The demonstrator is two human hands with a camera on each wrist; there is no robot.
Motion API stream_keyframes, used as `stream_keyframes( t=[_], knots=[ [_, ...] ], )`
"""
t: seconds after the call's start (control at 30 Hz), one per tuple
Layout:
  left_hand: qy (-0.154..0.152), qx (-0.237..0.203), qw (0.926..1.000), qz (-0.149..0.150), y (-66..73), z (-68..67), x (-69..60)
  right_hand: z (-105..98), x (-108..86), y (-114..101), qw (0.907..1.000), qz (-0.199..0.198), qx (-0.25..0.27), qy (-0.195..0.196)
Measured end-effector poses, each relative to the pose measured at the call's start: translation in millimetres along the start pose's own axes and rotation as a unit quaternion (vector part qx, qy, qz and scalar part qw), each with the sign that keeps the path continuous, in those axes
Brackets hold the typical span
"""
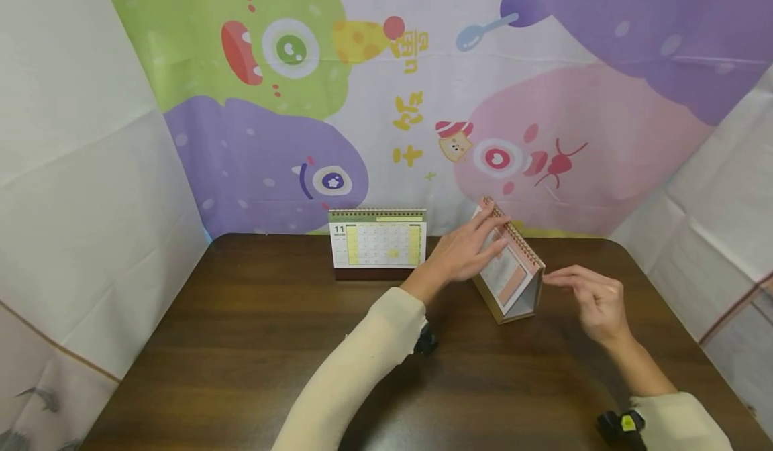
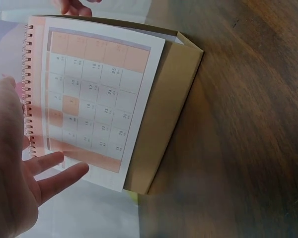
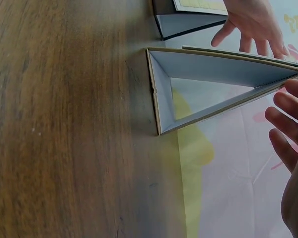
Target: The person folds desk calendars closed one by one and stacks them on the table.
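Note:
A pink spiral-bound desk calendar (image 1: 513, 282) stands upright on its tan folded cardboard base, turned at an angle. Its month page shows in the left wrist view, and the right wrist view looks through its hollow triangular side. My left hand (image 1: 465, 249) reaches across the front of it, fingers extended and spread near the top spiral. At the back, my right hand (image 1: 598, 303) has its fingers stretched forward, with the fingertips at the rear panel near the upper edge. Whether every fingertip makes contact cannot be told.
A second desk calendar (image 1: 383, 246), green and yellow with the number 11, stands to the left. Both stand toward the far side of a dark brown wooden table (image 1: 253, 357). Behind hangs a cloth (image 1: 417, 189) printed with cartoon monsters; pale cloth walls flank the sides.

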State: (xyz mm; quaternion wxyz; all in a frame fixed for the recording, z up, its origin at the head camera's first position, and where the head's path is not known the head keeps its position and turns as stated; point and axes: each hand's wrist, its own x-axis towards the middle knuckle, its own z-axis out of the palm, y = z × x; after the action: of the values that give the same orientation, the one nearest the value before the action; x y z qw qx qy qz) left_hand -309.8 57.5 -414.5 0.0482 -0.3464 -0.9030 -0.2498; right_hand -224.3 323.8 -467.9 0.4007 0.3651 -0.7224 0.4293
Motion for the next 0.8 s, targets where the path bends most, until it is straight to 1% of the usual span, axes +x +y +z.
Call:
stream_keyframes(
  t=[0.33, 0.8],
  knots=[
    [-0.01, 0.0, 0.9999, -0.002, 1.6, -1.9, -0.3, -0.6, -1.7, -4.0, 0.9998, 0.013, -0.011, 0.009],
    [-0.016, -0.001, 0.9998, -0.007, 0.5, -0.9, 0.6, -3.7, -6.6, -6.1, 0.9994, 0.031, -0.013, 0.001]
  ],
)
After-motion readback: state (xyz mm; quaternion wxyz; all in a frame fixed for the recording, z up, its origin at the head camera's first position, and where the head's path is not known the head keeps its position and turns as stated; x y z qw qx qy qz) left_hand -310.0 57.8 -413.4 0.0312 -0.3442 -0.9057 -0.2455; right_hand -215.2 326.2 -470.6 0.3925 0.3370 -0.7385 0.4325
